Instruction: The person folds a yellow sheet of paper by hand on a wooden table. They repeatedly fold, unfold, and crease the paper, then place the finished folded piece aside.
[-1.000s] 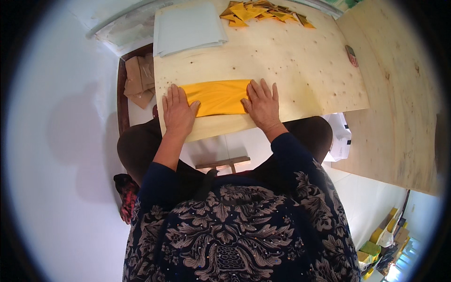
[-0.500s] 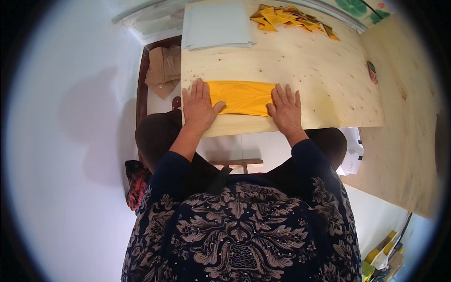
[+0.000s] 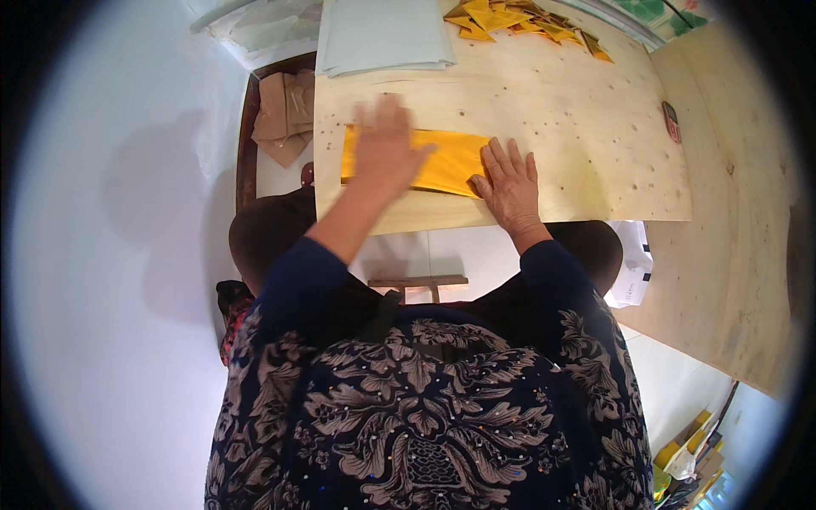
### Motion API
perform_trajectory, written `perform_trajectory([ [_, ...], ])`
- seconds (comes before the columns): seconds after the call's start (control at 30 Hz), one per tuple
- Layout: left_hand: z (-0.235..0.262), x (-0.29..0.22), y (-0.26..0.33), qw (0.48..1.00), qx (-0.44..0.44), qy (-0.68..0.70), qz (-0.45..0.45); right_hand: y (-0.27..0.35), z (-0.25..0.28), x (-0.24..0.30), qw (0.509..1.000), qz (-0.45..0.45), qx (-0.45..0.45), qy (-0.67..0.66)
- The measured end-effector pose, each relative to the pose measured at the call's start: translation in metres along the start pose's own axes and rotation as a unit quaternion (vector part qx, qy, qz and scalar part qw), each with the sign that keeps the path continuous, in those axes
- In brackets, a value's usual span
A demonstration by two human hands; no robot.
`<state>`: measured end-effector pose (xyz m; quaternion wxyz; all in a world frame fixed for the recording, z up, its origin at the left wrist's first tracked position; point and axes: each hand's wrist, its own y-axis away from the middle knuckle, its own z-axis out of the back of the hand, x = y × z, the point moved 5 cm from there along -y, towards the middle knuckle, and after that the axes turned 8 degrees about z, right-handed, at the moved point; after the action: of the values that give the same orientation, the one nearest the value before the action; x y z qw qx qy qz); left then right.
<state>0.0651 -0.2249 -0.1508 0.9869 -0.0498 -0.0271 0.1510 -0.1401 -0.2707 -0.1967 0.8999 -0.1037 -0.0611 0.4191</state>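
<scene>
The yellow sheet (image 3: 450, 163) lies flat on the plywood bench (image 3: 552, 110), close to the bench's near edge, and serves as the landmark here. Much of it is covered: the left hand (image 3: 387, 144) hides its middle-left stretch, and the right hand (image 3: 510, 183) overlaps its right end, so the sheet's full outline cannot be made out. The left hand is smeared by motion blur, its fingers hard to separate; whether it presses the sheet or hovers just above it cannot be told. Its grip is spread, palm down, pinching nothing, the forearm reaching in from below the sheet at a slant. The right hand is sharp, flat on the bench with fingers spread and fingertips resting on the sheet's right edge, holding nothing.

Beyond the sheet, toward the far edge of the bench, rests a stack of pale blue paper (image 3: 382, 34), cut off by the top of the view. Farther right of that stack lies a heap of small yellow folded pieces (image 3: 518, 21), also partly cropped. Left of the sheet, off the bench, brown paper bags (image 3: 285, 115) sit lower down.
</scene>
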Motion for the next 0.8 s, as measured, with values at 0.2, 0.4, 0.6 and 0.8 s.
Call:
perform_trajectory([
  [0.2, -0.033, -0.099, 0.004, 0.973, 0.063, 0.21, -0.078, -0.002, 0.001, -0.001, 1.0, 0.002, -0.02, -0.002],
  [0.4, -0.05, -0.028, 0.011, 0.988, 0.054, 0.137, 0.036, -0.001, -0.001, -0.001, 1.0, 0.001, -0.007, -0.001],
  [0.6, -0.064, 0.066, 0.036, 0.983, 0.014, 0.084, 0.161, -0.002, 0.0, 0.001, 1.0, -0.001, -0.005, -0.001],
  [0.8, -0.026, 0.084, 0.043, 0.98, -0.058, 0.007, 0.188, 0.0, 0.0, -0.002, 1.0, -0.005, -0.008, -0.008],
])
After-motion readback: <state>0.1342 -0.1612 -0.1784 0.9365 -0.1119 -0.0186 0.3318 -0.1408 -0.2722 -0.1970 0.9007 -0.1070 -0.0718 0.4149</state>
